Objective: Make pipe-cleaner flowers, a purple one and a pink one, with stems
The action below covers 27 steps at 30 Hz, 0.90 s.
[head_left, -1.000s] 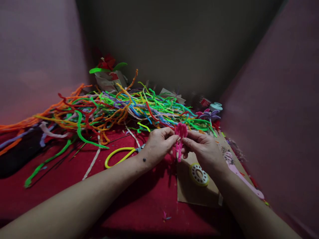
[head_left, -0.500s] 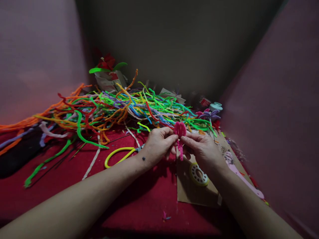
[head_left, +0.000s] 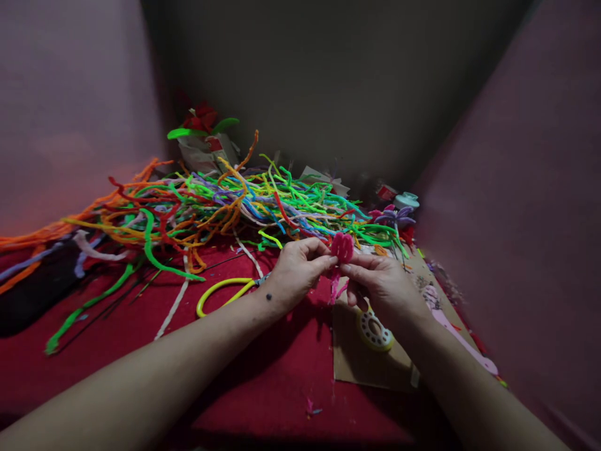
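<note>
A pink pipe cleaner (head_left: 342, 247), bent into a small looped petal shape, is held up between my two hands above the table. My left hand (head_left: 304, 270) pinches its lower left side between thumb and fingertips. From the right, my right hand (head_left: 382, 282) grips the base of the loops with thumb and forefinger, the other fingers curled under. Loose pink ends hang below the fingertips. Yellow-handled scissors (head_left: 225, 294) lie beside my left wrist, their blades partly hidden behind it. Under my right hand a round white and yellow disc with holes (head_left: 375, 331) rests on a cardboard sheet (head_left: 357, 366).
A big tangled heap of coloured pipe cleaners (head_left: 263, 200) spans the back of the red-covered table (head_left: 263, 388). A red flower with green leaves (head_left: 201, 119) stands behind it. A purple flower (head_left: 395, 216) and a pale blue jar (head_left: 406, 200) sit back right. Pink scraps (head_left: 310, 407) lie near the front.
The pink piece has shifted slightly right and tilted, its loops turned a little. Its hanging ends now spread apart below the fingers. Both hands keep their pinch.
</note>
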{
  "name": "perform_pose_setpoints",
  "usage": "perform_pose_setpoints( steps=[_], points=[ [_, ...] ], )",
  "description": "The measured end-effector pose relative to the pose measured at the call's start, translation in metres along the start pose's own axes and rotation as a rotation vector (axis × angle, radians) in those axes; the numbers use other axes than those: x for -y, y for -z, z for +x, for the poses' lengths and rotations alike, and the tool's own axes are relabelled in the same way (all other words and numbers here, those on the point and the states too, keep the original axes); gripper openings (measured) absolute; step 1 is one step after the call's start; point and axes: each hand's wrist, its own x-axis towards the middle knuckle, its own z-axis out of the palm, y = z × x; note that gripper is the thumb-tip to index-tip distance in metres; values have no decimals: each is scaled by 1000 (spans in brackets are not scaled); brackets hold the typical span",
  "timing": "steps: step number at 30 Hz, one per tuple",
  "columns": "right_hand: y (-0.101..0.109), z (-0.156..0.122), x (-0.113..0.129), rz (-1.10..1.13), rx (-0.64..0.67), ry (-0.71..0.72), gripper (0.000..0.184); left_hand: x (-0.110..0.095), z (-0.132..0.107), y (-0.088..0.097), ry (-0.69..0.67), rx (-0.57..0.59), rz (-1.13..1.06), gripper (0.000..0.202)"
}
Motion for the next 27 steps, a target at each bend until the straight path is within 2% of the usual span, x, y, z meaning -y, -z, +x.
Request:
perform_pose_setpoints(
  steps=[8, 11, 14, 17, 20, 27],
  points=[
    [1, 2, -5, 76, 24, -17, 24, 3, -1, -1, -7, 40, 7, 10],
    [1, 1, -5, 69, -18, 11, 19, 0, -2, -1, 17, 54, -3, 11],
    [0, 0, -4, 4, -63, 22, 15, -5, 0, 2, 13, 18, -51, 14],
    [-2, -2, -3, -113, -93, 31, 15, -7, 3, 4, -97, -55, -80, 17],
    [-4, -4, -1, -226, -102, 89, 14, -4, 4, 6, -234, -81, -12, 14],
    [-6, -10, 6, -467, -88, 240, 17, 5, 2, 10, -627, -121, 458, 6]
  ],
)
